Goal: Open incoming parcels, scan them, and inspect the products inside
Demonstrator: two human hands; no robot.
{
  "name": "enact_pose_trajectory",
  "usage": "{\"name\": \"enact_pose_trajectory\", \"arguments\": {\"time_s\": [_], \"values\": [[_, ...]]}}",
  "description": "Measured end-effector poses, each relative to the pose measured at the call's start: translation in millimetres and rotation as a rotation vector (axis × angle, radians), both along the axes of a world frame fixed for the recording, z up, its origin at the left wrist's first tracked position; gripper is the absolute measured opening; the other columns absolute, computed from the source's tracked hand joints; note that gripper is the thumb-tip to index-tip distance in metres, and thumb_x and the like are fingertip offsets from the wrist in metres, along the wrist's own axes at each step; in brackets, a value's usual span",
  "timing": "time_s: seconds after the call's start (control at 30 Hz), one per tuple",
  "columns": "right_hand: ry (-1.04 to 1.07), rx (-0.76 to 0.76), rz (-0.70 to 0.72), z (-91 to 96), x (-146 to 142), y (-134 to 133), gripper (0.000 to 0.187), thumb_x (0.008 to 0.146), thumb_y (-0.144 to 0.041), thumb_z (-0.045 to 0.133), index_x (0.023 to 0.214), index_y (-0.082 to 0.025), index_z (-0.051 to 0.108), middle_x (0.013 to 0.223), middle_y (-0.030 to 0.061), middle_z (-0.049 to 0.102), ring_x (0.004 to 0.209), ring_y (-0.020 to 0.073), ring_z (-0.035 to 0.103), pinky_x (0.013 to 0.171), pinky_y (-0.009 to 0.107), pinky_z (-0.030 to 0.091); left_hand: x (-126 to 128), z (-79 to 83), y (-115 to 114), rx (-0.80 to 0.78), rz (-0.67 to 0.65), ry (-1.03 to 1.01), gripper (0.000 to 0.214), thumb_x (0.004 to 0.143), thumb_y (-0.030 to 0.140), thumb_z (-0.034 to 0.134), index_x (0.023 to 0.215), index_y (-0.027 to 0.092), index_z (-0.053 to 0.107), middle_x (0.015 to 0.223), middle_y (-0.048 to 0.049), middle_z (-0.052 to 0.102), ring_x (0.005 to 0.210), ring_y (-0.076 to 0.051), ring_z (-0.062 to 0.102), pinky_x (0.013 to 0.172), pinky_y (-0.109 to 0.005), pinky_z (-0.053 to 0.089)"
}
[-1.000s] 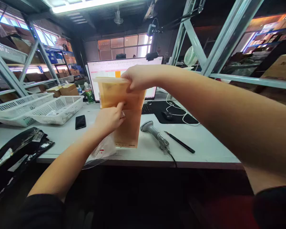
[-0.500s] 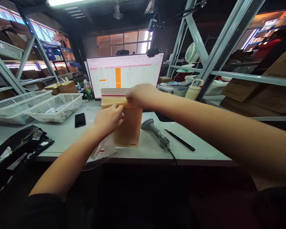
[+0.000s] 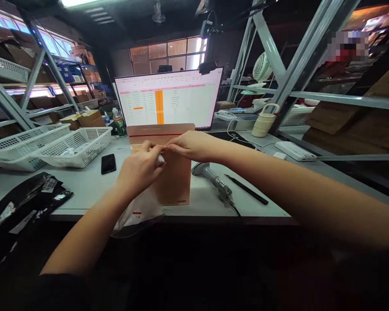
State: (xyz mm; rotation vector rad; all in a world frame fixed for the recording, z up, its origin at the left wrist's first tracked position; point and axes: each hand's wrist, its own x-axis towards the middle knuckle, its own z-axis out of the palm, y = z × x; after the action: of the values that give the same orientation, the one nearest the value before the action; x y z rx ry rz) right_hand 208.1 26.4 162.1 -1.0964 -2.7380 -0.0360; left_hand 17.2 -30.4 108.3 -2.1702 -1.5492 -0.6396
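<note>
The brown envelope [image 3: 175, 185] stood upright, its long axis running up and down, with the screen [image 3: 194, 103] behind it and its lower edge at the tabletop [image 3: 210, 207]. Neither hand was nearer: both met at the upper part of the envelope, below its red strip. The left hand [image 3: 138, 167] covered its left half, fingers curled and pinching the edge of its mouth; something small and white, too unclear to name, poked from that curl. The right hand [image 3: 194, 144] came in from the envelope's right, fingertips pinched on the same edge near its middle. A clear plastic bag [image 3: 142, 214] lay at the envelope's lower left, a scanner [image 3: 214, 179] to its right.
</note>
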Motion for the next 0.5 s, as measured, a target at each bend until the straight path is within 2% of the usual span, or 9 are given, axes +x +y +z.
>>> {"name": "enact_pose_trajectory", "arguments": {"time_s": [0.1, 0.17, 0.27, 0.4, 0.5], "values": [[0.241, 0.004, 0.010, 1.0, 3.6, -2.3, 0.032, 0.094, -0.015, 0.051, 0.118, -0.015, 0.072, 0.111, 0.0079, 0.075, 0.100, 0.0197, 0.068, 0.085, 0.030, 0.047, -19.5, 2.3, -2.0, 0.078, 0.025, -0.149, 0.036, 0.092, 0.036, 0.060, 0.126, 0.027, 0.063, 0.130, -0.0073, 0.061, 0.098, -0.025, 0.068, 0.073, -0.033, 0.053], [0.288, -0.005, 0.004, -0.1, 5.9, -3.2, 0.031, 0.089, -0.009, 0.052, 0.110, -0.016, 0.074, 0.107, 0.0069, 0.076, 0.098, 0.0200, 0.068, 0.086, 0.032, 0.049, -32.5, 3.6, 0.9, 0.007, 0.021, -0.179, 0.028, 0.091, 0.036, 0.062, 0.117, 0.027, 0.067, 0.120, -0.0050, 0.066, 0.094, -0.025, 0.068, 0.077, -0.035, 0.053], [0.209, -0.020, -0.018, 1.6, 6.6, -5.5, 0.033, 0.089, -0.009, 0.051, 0.108, -0.018, 0.077, 0.107, 0.0061, 0.077, 0.100, 0.0211, 0.069, 0.090, 0.033, 0.050, -43.4, 1.4, 7.2, -0.092, -0.048, -0.208, 0.025, 0.091, 0.035, 0.062, 0.114, 0.027, 0.068, 0.110, -0.0033, 0.070, 0.091, -0.024, 0.068, 0.080, -0.036, 0.053], [-0.015, -0.003, -0.071, 13.2, -1.5, -14.8, 0.039, 0.089, -0.007, 0.050, 0.114, -0.021, 0.077, 0.111, 0.0057, 0.077, 0.101, 0.0228, 0.069, 0.088, 0.033, 0.050, -42.9, -4.4, 11.7, 0.011, -0.130, -0.284, 0.034, 0.089, 0.032, 0.063, 0.121, 0.024, 0.066, 0.130, -0.0071, 0.062, 0.103, -0.024, 0.067, 0.088, -0.037, 0.054], [-0.183, 0.011, -0.082, 22.6, -10.4, -26.4, 0.043, 0.086, -0.007, 0.050, 0.114, -0.024, 0.077, 0.110, 0.0058, 0.077, 0.097, 0.0245, 0.069, 0.080, 0.034, 0.050, -41.1, -3.6, 11.9, -0.008, -0.176, -0.277, 0.029, 0.088, 0.030, 0.062, 0.115, 0.024, 0.069, 0.125, -0.0061, 0.064, 0.103, -0.023, 0.066, 0.092, -0.036, 0.053]]}}
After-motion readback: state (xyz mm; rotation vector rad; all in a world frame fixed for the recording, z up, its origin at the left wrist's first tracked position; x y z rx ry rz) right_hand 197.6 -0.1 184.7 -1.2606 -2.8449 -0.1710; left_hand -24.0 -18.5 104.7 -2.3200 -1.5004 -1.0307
